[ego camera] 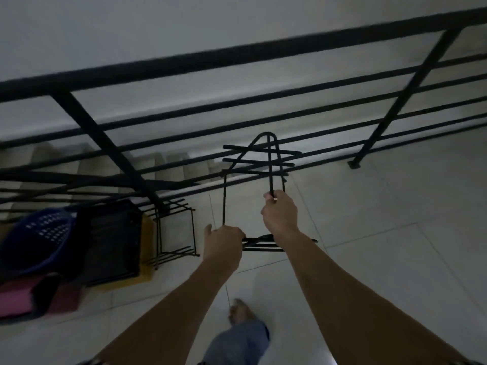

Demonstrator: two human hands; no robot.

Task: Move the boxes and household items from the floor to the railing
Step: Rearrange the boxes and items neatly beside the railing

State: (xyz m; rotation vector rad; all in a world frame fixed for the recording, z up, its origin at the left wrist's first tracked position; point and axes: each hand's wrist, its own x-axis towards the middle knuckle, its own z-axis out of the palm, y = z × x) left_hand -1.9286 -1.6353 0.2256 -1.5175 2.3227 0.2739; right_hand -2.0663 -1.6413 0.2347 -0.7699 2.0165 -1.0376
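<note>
Two hands, our left hand [224,241] and right hand [279,209], are gripping the black bent-rod metal rack [269,163] aloft, short of the black metal railing [237,52] at twelve o'clock. At nine o'clock a blue plastic basket [37,238], black crate [113,241] and second wire rack [194,230] are sitting beside that railing; we are judging the job well along.

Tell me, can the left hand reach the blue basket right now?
Probably not. The left hand grips the black wire rack, so it is busy, and the blue basket sits well off to its left, beyond the black crate.
</note>
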